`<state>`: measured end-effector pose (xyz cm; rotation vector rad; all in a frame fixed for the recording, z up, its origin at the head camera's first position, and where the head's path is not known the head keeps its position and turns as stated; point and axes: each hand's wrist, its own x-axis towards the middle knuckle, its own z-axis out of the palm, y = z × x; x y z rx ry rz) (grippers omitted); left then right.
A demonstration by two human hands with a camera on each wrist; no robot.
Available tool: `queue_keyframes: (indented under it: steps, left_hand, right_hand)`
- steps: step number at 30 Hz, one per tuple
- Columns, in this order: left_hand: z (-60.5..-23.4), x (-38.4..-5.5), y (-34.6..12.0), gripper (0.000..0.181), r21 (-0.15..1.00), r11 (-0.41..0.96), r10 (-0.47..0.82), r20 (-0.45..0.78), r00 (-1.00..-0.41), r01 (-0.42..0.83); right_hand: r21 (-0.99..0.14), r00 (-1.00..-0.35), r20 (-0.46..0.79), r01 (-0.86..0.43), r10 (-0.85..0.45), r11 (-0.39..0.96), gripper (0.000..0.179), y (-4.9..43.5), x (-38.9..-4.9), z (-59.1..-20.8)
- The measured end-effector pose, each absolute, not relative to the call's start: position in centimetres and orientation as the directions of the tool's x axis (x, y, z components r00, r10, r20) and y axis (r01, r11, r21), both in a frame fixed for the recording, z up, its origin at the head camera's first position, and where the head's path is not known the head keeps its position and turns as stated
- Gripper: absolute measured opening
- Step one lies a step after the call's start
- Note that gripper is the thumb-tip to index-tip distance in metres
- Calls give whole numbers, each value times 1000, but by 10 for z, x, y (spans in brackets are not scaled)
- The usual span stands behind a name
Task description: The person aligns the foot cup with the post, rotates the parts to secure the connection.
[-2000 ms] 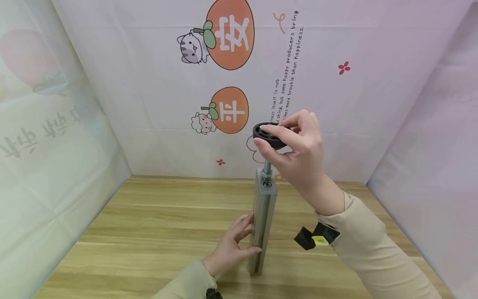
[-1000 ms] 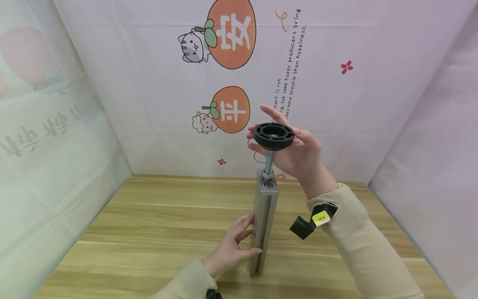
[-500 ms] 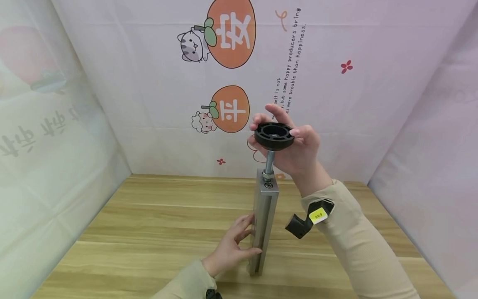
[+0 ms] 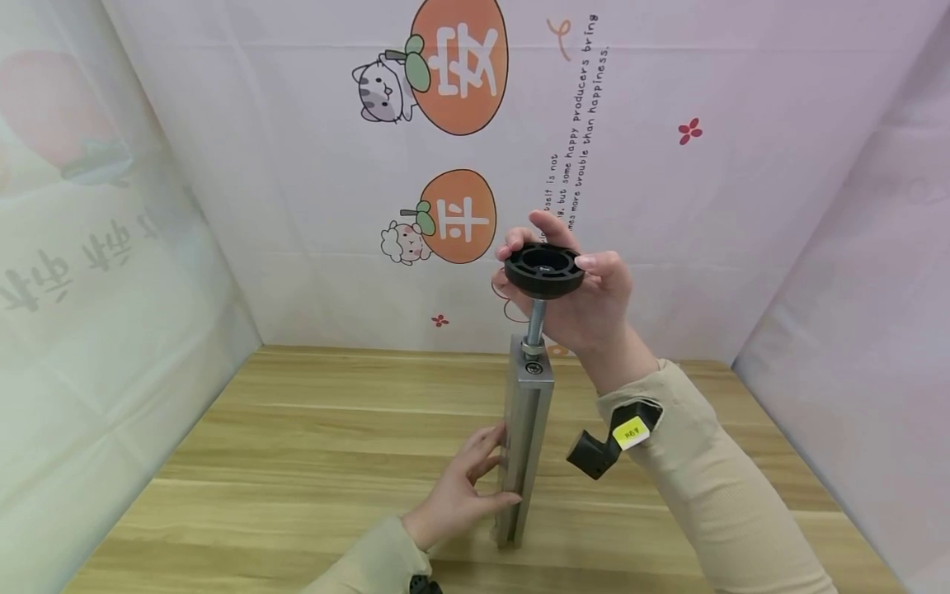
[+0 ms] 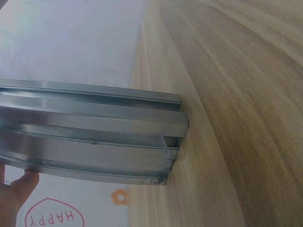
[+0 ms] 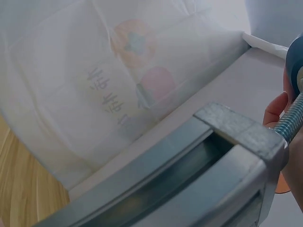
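An aluminium profile stands upright on the table. From its top end plate rises a threaded rod with a nut at its base and a round black leveling foot on top. My left hand grips the profile low down, thumb on the near side. My right hand holds the foot from behind, thumb on the right rim, fingertips on the left; its palm is partly hidden. In the left wrist view the profile's grooved lower end meets the wood. The right wrist view shows the end plate.
The wood-grain table is enclosed by printed white cloth at the back, left and right. A black camera mount with a yellow label sits on the right wrist.
My right hand has shifted from gripping the foot from above to behind it. Its fingers, spread one second ago, have curled onto the rim. The left hand and profile have stayed put.
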<state>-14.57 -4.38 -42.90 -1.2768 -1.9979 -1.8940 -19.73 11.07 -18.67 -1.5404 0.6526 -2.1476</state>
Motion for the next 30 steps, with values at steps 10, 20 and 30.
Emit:
queue_keyframes:
  steps: [10, 20, 30]
  left_hand:
    - [-430, -144, -44, 84, 780, -122, 484, 586, -650, 613]
    - [-430, -144, -44, 84, 769, -116, 483, 597, -640, 629]
    - [-427, -143, -45, 84, 765, -82, 483, 591, -646, 639]
  right_hand:
    - [-627, -309, 776, -270, -551, -731, 35, 120, -197, -191]
    - [-586, -390, 810, -509, -438, -631, 28, 122, -187, -190]
    - [-563, -516, 820, -804, -248, -192, 11, 123, -167, -185]
